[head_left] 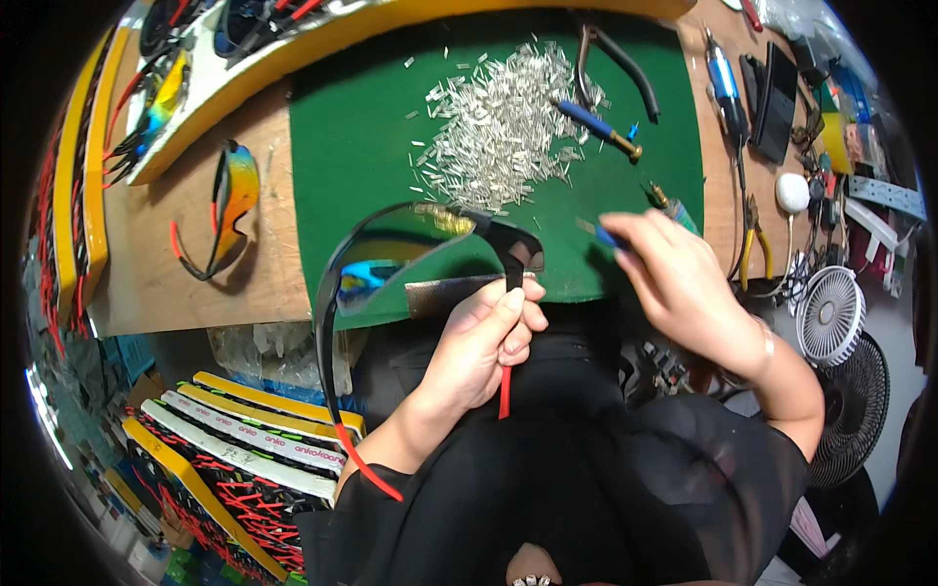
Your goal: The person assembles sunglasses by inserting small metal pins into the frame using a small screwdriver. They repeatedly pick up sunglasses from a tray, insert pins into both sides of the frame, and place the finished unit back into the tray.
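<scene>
My left hand (479, 342) is closed round one temple of a pair of black-framed sunglasses (405, 237) with a clear-looking tinted lens and red temple tips. The other temple sweeps down past my left forearm. Raised at the right of the sunglasses, my right hand (669, 278) pinches a small blue piece (610, 237) with a thin pale tip; its kind is too small to tell. Beyond both hands, a heap of tiny silvery, clear pieces (503, 122) lies on a green mat (362, 127). A blue-handled screwdriver (591, 122) rests at the heap's right side.
Pliers with dark handles (625, 73) lie at the mat's far right. A second pair of sunglasses (234, 205) with rainbow lenses stands on the wood at left. Yellow-edged racks of glasses (195, 469) sit lower left. A blue corded tool (723, 78), yellow-handled pliers (750, 244) and a white fan (829, 314) are at right.
</scene>
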Demonstrator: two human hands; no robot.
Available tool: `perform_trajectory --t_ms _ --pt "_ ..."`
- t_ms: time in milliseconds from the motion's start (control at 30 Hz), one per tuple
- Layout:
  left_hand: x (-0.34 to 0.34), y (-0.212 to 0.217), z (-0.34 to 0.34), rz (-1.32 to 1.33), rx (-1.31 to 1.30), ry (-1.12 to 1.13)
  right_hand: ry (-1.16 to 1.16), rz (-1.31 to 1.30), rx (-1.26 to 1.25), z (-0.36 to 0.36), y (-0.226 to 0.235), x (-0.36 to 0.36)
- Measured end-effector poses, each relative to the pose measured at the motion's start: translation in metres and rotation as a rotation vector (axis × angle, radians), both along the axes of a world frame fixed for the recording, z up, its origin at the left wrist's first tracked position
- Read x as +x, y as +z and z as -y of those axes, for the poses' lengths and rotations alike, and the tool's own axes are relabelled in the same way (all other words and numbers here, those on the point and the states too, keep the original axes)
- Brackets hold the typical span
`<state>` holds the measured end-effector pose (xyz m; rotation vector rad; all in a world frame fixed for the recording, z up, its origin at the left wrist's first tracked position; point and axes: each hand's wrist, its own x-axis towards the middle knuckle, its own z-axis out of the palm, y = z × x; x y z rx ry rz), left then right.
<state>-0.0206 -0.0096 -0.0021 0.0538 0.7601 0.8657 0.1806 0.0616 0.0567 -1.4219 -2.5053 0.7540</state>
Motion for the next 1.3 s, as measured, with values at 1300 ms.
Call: perform_trajectory --t_ms 1300 --pt "-0.022 0.03 -0.044 -0.455 0.261 0.024 0.035 -0.556 -0.372 -0.015 -0.026 -0.029"
